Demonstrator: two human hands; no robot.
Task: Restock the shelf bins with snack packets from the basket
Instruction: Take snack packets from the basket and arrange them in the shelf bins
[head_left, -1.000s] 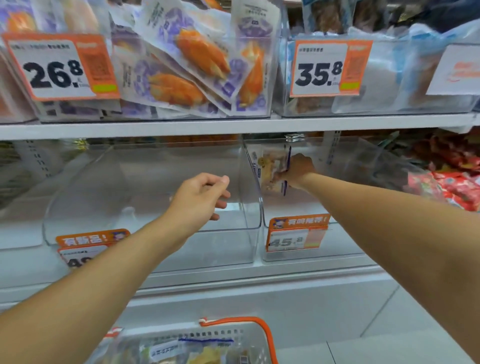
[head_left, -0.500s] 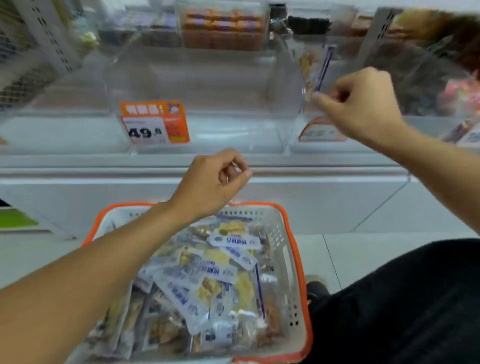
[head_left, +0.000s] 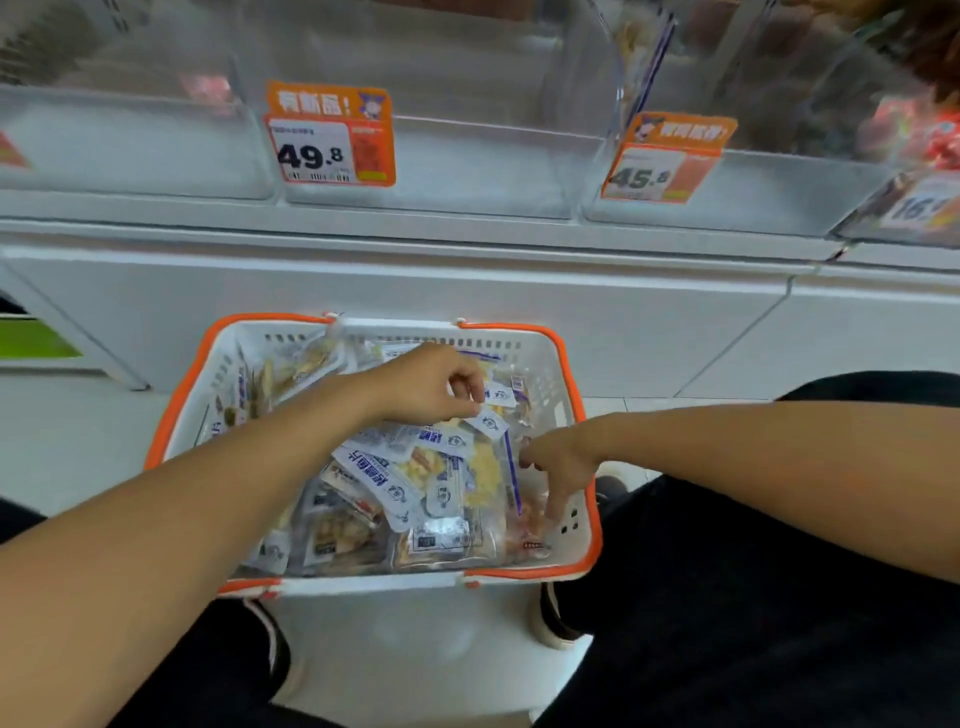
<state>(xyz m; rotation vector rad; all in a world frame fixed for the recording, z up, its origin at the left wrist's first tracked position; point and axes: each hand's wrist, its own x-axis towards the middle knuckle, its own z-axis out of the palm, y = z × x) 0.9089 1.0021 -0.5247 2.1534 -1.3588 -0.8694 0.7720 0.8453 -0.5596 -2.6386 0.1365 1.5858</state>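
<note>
You are at the picking step: both hands are down in the basket (head_left: 570, 525) on the floor, which sits below the shelf and between your knees, and no packet has left it yet.

Your left hand (head_left: 426, 387) hovers over the far part of the basket with its fingers curled downward. The fingertips sit right at a small white-labelled packet (head_left: 491, 422) near the top of the pile, but the blur hides whether they pinch it or only touch it, so I cannot tell its grasp.

Your right hand (head_left: 563, 462) comes in over the basket's right rim, fingers loosely extended and pointing down into the pile along the right wall. It appears to hold nothing.

The snack packets (head_left: 415, 483) lie heaped and overlapping in the basket, clear film with white and blue labels, filling most of it.

Above the basket, the clear bin (head_left: 467, 171) behind the 49.8 price tag (head_left: 332, 137) looks bare. The bin (head_left: 753, 192) behind the 45.8 tag (head_left: 667, 158), to the basket's upper right, shows a packet (head_left: 641, 57) standing against its left wall.

My judgement for the next move: close your fingers on one packet or a small bunch, lift it free of the overlapping neighbours, then raise it to the matching bin. The film looks slippery, so grip the sealed edge.
</note>
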